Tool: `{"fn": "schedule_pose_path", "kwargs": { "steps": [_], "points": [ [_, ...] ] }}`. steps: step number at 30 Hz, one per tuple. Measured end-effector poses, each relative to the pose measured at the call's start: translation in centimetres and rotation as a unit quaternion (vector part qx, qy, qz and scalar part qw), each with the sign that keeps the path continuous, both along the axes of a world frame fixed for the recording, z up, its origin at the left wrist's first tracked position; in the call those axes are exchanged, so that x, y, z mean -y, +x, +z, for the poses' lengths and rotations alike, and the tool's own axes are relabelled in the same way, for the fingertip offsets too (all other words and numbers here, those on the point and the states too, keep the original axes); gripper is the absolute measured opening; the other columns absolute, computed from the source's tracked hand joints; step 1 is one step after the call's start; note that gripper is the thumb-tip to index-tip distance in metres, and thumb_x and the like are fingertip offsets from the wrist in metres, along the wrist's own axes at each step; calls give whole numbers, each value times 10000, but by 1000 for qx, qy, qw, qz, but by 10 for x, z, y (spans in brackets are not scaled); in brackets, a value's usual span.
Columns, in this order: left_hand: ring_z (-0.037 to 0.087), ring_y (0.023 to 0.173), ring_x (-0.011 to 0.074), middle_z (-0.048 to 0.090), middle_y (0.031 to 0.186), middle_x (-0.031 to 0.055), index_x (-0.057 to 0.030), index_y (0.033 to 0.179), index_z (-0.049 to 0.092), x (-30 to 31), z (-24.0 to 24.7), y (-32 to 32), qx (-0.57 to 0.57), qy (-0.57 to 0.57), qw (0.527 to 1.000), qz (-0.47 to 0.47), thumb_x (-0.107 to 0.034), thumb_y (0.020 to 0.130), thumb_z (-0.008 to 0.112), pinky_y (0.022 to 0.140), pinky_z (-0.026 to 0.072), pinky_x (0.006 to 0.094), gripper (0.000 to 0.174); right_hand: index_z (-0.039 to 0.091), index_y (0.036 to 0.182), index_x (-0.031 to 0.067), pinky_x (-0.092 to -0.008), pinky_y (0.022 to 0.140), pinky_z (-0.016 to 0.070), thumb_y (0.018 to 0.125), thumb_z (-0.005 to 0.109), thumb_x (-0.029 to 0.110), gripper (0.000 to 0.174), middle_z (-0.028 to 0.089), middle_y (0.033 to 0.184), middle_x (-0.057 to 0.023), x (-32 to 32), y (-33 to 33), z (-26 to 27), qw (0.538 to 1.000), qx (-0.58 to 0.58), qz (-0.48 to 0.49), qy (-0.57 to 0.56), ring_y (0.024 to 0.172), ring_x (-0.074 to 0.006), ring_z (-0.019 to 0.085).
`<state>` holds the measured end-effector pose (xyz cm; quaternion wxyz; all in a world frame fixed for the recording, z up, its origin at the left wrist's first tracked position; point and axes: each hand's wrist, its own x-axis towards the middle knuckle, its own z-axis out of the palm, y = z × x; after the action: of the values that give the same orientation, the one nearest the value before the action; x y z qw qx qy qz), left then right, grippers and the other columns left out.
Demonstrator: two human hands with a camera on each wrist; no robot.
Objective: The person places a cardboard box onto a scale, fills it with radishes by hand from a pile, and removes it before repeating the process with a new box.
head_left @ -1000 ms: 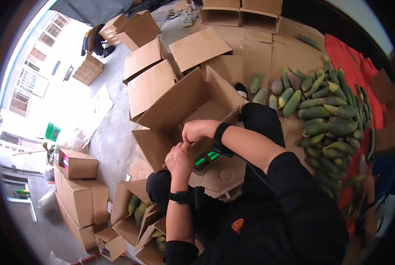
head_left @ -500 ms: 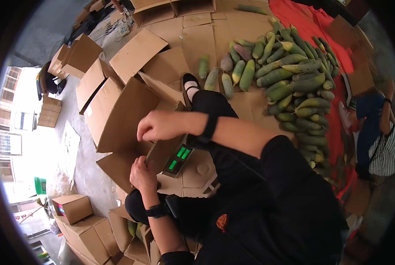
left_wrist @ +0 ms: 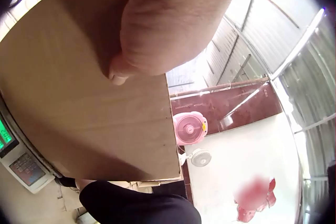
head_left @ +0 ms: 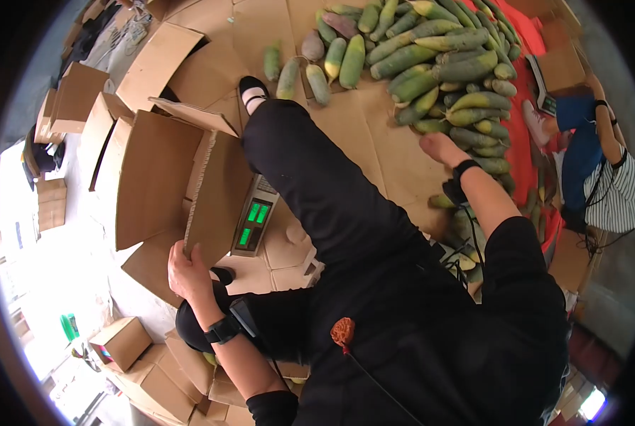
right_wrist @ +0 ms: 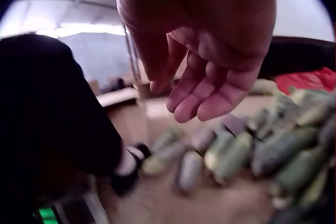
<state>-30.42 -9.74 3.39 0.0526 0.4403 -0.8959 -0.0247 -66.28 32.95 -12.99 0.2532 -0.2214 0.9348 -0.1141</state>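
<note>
An open cardboard box (head_left: 221, 188) stands tilted beside a digital scale (head_left: 252, 221) whose display glows green. My left hand (head_left: 190, 273) grips the top edge of the box, its thumb (left_wrist: 119, 73) lying on the outer wall in the left wrist view; the other fingers are hidden behind the cardboard. Out to the right, my right hand (head_left: 442, 148) hovers over the floor near a heap of long green radishes (head_left: 467, 67). Its fingers (right_wrist: 215, 103) hang loosely bent and hold nothing. Several radishes (right_wrist: 231, 158) lie below it in the right wrist view.
My bent leg (head_left: 317, 163) lies between the box and the heap. Closed cartons (head_left: 161, 64) stand behind the box, and more boxes (head_left: 154, 376) are at lower left. A red cloth (head_left: 530, 142) borders the heap. Another person (head_left: 609, 170) sits at far right.
My right hand has left the box edge and swung right to the radish heap. My left hand stays on the box. The head view has turned to the right.
</note>
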Motion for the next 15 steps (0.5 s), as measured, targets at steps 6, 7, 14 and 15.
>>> {"fn": "schedule_pose_path", "kwargs": {
  "steps": [6,7,14,15],
  "points": [
    [606,905,301,634,990,73,-88,978,610,6,-7,5,22,0,1000,4,-273,803,623,729,478,389,254,648,644,76,-388,602,497,734,636,103,95,633,713,-128,-148,88,-67,850,109,340,388,677,-289,615],
    [606,909,307,636,993,81,-84,990,609,5,-4,3,25,11,1000,6,-283,806,622,738,477,391,272,648,644,76,-388,602,497,734,636,103,95,633,713,-128,-162,105,-77,851,113,336,388,677,-289,615],
    [612,899,300,638,1002,91,-78,1013,608,9,-10,7,0,4,1000,-10,-287,809,633,749,477,387,294,657,937,38,-402,818,501,815,509,103,203,635,1012,-166,-168,127,-81,952,104,-44,285,917,-337,609],
    [612,899,300,638,1002,91,-78,1013,608,8,-9,8,-1,-2,1000,-2,-287,809,633,749,477,387,294,631,990,46,-406,852,493,819,511,116,220,614,1073,-157,-158,118,-70,957,76,-125,252,973,-334,591]
  ]
}}
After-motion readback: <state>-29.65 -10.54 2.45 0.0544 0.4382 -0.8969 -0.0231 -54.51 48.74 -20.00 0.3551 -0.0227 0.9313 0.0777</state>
